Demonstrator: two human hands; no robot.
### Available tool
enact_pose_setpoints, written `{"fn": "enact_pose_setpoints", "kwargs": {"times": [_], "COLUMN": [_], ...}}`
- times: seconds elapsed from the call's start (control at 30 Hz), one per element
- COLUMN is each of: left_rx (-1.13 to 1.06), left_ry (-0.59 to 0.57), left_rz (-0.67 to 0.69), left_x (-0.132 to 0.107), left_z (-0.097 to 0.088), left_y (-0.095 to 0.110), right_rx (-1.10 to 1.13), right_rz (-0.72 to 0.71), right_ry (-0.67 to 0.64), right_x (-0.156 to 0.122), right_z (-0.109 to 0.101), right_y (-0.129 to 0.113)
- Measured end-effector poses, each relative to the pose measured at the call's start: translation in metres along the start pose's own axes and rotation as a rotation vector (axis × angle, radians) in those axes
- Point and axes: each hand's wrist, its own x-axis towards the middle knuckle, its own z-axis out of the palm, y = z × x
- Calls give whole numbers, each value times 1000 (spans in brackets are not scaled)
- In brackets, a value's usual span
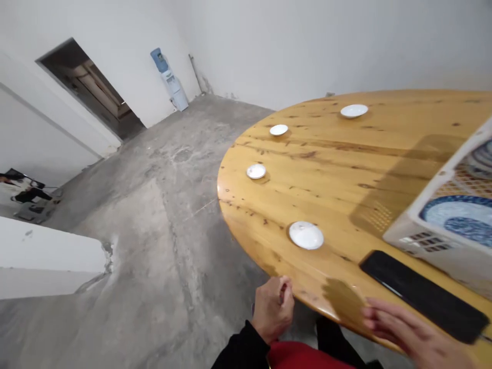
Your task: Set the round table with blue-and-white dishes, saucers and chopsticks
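My left hand (273,306) hangs just off the near edge of the round wooden table (346,159), its fingers curled in a loose fist with nothing visible in them. My right hand (407,332) is lower right, fingers stretched out and slightly blurred, hovering at the table edge beside a black phone (425,296) that lies flat. Several small white saucers sit along the table's rim; the nearest saucer (306,235) is just beyond my left hand. A white slatted crate (442,225) holding blue-patterned plates (459,216) stands at the right.
Bare concrete floor spreads to the left. A water dispenser (169,79) stands against the far white wall beside a dark doorway (92,92). A low white wall (49,256) is at the left.
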Motion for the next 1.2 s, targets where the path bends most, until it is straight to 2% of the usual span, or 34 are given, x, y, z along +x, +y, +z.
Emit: {"fn": "enact_pose_setpoints", "kwargs": {"times": [0.1,0.2,0.33,0.5,0.63,0.73,0.8,0.97,1.1,1.2], "left_rx": [-32,-115,-243,-340,-301,-249,-208,-169,-206,-213], "left_ry": [18,106,257,285,285,243,213,138,220,257], "left_rz": [-167,-339,-474,-572,-553,-475,-423,-358,-479,-579], "left_x": [-35,-65,-85,-82,-49,-2,33,111,154,177], "left_z": [-49,-86,-107,-124,-155,-180,-196,-244,-292,-318], "left_y": [-48,-89,-132,-166,-168,-170,-179,-227,-264,-287], "right_rx": [59,33,-53,-162,-177,-156,-139,-40,-9,-12], "right_rz": [67,28,-36,-5,39,42,46,43,13,-26], "right_ry": [-204,-400,-618,-716,-766,-784,-767,-657,-628,-654], "right_x": [-26,-38,-40,-29,-7,22,45,97,126,139], "right_z": [93,162,220,273,315,349,374,443,499,533], "right_y": [12,8,-2,0,0,-9,-19,-60,-105,-135]}}
